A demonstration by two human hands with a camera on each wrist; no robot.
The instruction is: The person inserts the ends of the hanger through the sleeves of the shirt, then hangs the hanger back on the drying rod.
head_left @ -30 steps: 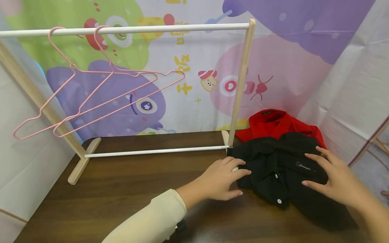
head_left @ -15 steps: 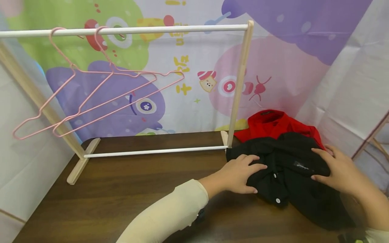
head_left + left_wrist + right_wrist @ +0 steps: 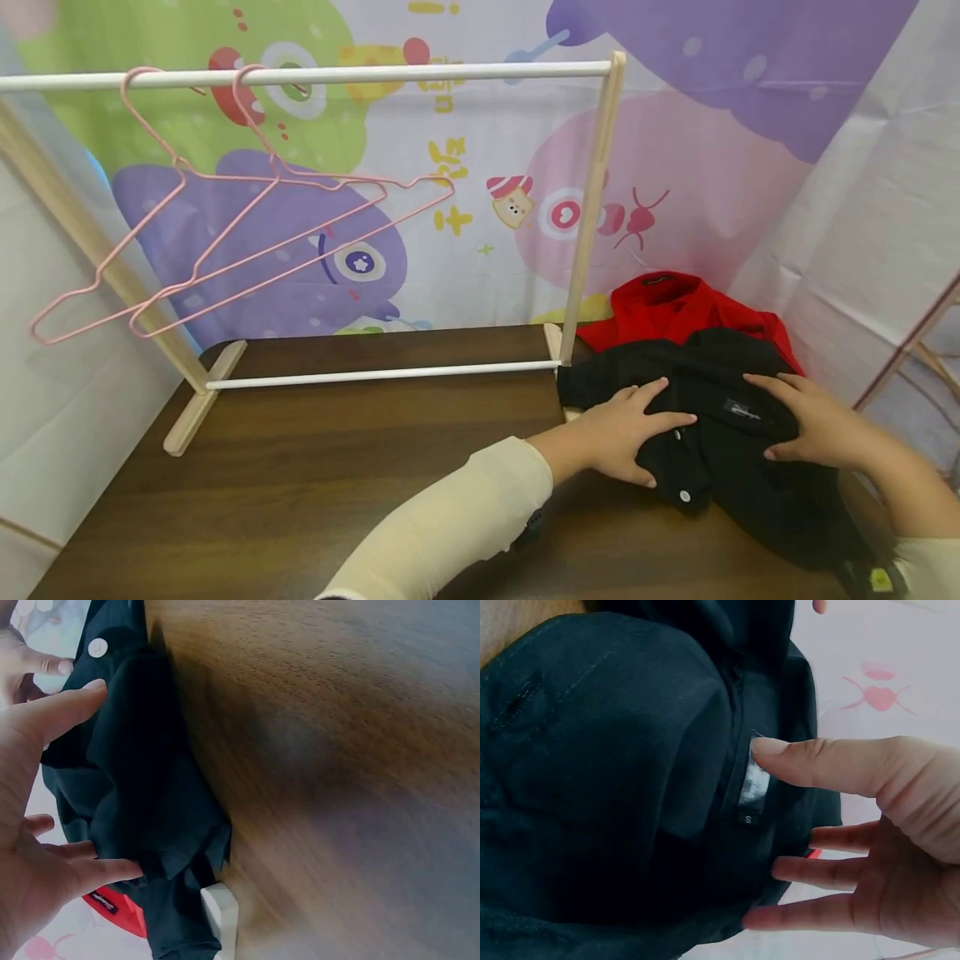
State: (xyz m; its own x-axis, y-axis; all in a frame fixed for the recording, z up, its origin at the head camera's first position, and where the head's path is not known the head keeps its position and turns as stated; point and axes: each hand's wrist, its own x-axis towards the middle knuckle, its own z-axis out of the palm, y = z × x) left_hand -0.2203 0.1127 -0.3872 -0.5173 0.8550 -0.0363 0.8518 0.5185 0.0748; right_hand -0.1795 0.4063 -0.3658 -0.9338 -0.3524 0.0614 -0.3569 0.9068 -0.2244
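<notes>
A black shirt (image 3: 757,492) with white buttons lies crumpled on the right of the table. In the head view, my left hand (image 3: 622,433) is over its left part, thumb and fingers spread. The left wrist view has those fingertips right at the dark cloth, below a white button (image 3: 97,647). Across the shirt, my right hand (image 3: 821,425) spreads its fingers at the collar side. Its thumb overlaps the neck label (image 3: 754,787) in the right wrist view. Behind the black one lies a red shirt (image 3: 667,317), partly covered.
A clothes rack with a white top rail (image 3: 450,72) and wooden upright (image 3: 591,208) stands left of the shirts. Two pink wire hangers hang from it, one hanger (image 3: 178,160) left of the other hanger (image 3: 276,160). A printed curtain (image 3: 480,275) backs the table (image 3: 337,467).
My left hand has moved right, farther over the black shirt. My right hand shifted slightly right, then came back left toward the collar. The shirts stay nearly where they were.
</notes>
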